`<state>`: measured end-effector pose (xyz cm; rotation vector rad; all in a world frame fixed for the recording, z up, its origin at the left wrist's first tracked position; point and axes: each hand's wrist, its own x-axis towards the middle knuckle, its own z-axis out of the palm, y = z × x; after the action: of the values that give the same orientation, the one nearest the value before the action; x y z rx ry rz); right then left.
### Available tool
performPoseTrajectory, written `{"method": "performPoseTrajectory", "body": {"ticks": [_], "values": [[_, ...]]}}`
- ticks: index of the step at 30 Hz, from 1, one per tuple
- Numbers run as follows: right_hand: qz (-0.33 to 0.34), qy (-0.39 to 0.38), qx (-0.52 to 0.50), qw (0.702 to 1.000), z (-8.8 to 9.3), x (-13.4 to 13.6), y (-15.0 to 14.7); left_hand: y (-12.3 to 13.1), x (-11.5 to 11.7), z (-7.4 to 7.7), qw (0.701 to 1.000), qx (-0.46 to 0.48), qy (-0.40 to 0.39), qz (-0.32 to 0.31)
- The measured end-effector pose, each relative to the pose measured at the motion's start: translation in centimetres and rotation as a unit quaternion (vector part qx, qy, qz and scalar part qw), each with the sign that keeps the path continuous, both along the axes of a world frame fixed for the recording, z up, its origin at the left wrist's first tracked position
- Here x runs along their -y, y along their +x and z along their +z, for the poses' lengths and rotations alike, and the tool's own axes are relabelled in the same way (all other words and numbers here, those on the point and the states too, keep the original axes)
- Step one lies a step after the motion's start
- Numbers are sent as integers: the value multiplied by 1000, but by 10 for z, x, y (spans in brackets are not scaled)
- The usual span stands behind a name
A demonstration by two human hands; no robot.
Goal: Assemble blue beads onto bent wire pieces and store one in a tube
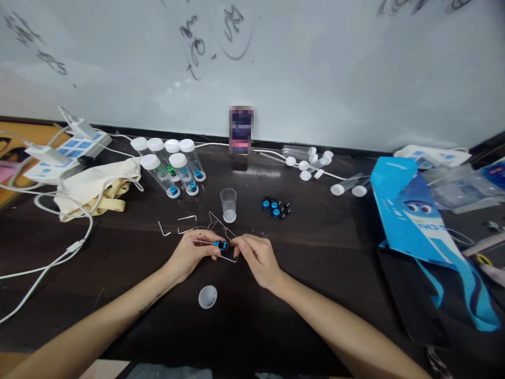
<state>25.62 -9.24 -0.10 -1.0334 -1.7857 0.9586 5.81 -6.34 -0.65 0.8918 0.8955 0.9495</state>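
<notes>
My left hand (194,252) pinches a small blue part (221,245) threaded on a thin bent wire (230,258). My right hand (254,256) pinches the same wire just to the right of the blue part. Both hands hover low over the dark table (315,263). Loose bent wires (185,223) lie just beyond my left hand. An open clear tube (228,204) stands upright behind the hands, and its white cap (207,296) lies in front of them. A small pile of blue and black parts (275,207) sits to the right of the tube.
Several capped clear tubes (173,166) holding blue and green parts stand at the back left, beside a cream cloth bag (98,187) and a power strip (67,152) with white cables. Empty tubes and caps (315,160) lie at the back right. A blue plastic bag (426,226) covers the right side.
</notes>
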Motion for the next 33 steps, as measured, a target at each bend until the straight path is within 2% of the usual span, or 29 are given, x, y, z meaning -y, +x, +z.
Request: {"method": "performPoseTrajectory", "body": {"ticks": [4,10,15,23,33], "values": [[13,-3,50,999,2,-1,-2,-1,1,1,999,-20,25,-12],[63,-6,71,995,4,-1,-1,-6,6,6,982,-86,152,-66],[86,-12,68,994,3,-3,0,-5,9,8,958,-135,250,-44],[91,-12,46,995,2,-2,0,-2,12,7,973,-94,212,-3],[111,21,47,993,6,2,-5,-3,18,19,945,-159,286,6]]}}
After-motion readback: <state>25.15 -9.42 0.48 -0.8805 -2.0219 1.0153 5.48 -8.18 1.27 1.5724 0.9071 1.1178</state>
